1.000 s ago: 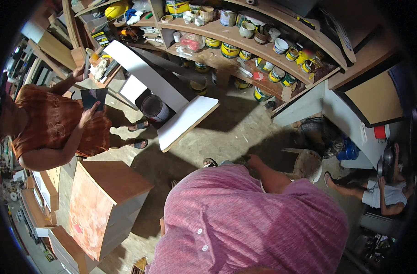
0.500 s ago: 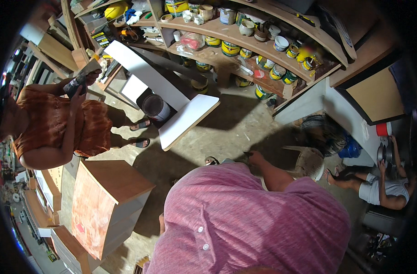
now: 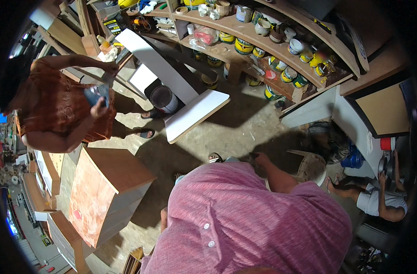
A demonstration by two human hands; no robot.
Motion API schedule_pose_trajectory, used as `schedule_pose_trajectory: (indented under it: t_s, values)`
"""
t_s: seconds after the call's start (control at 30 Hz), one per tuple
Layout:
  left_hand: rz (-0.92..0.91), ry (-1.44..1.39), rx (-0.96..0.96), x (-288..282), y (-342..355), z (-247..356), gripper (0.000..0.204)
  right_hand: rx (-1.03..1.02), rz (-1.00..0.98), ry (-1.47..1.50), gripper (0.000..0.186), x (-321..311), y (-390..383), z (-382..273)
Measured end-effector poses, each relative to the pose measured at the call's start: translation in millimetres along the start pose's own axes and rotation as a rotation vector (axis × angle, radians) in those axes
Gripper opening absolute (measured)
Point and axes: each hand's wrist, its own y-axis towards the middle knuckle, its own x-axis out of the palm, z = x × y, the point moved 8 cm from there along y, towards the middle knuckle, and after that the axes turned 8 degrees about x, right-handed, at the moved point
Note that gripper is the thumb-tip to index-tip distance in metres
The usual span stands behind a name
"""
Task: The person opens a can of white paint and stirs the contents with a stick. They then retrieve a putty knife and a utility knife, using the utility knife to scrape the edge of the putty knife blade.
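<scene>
My right hand [image 3: 260, 160] hangs ahead of my pink shirt, above the concrete floor. Its fingers are curled round a small dark thing that I cannot make out. Only a sliver of my left hand [image 3: 163, 220] shows beside the shirt; its fingers are hidden. Left of it stands a wooden cabinet [image 3: 121, 169] with a reddish, patchy face. Farther ahead, a white panel piece [image 3: 197, 114] has one long board and one short board joined at an angle. A dark-topped paint bucket [image 3: 164, 99] stands against it.
A co-worker in an orange-brown top [image 3: 64, 107] stands left, holding a dark, flat-looking thing. Shelves [image 3: 245, 32] of paint cans curve across the far side. A stained plastic chair [image 3: 311, 166] stands right, near another seated person [image 3: 384, 198]. Brush bristles [image 3: 136, 253] show at lower left.
The view has shifted slightly. The co-worker has lowered the dark thing from near the raised hands to waist height and reaches the other arm toward the boards. My right hand stays low ahead.
</scene>
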Motion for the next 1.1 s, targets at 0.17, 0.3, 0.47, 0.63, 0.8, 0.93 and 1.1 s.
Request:
schedule_pose_trajectory:
  t_s: [0.17,0.3,0.47,0.63,0.8,0.93,1.1]
  values:
    - [-0.02,0.005,0.004,0,7,-4,0.024,0.013,0.061,-0.086,0.043,-12,-3,-3]
    - [-0.051,0.022,0.035,-6,25,-5,0.024,0.181,0.206,0.153,0.047,-30,-21,-8]
    - [-0.094,0.012,0.077,-18,42,23,0.024,0.205,0.216,-0.008,0.047,-55,-32,-23]
    - [-0.053,-0.08,0.162,-43,81,88,0.022,0.229,0.304,0.056,0.044,-118,-62,-57]
    - [-0.023,-0.276,0.247,-33,118,90,0.014,0.292,0.485,0.138,0.037,-145,-7,-17]
    - [0.012,-0.297,-0.057,-37,85,122,0.016,0.284,0.475,0.207,0.032,-178,93,-18]
    - [0.049,-0.212,-0.313,-11,25,102,0.024,0.23,0.458,0.483,0.031,-212,252,-57]
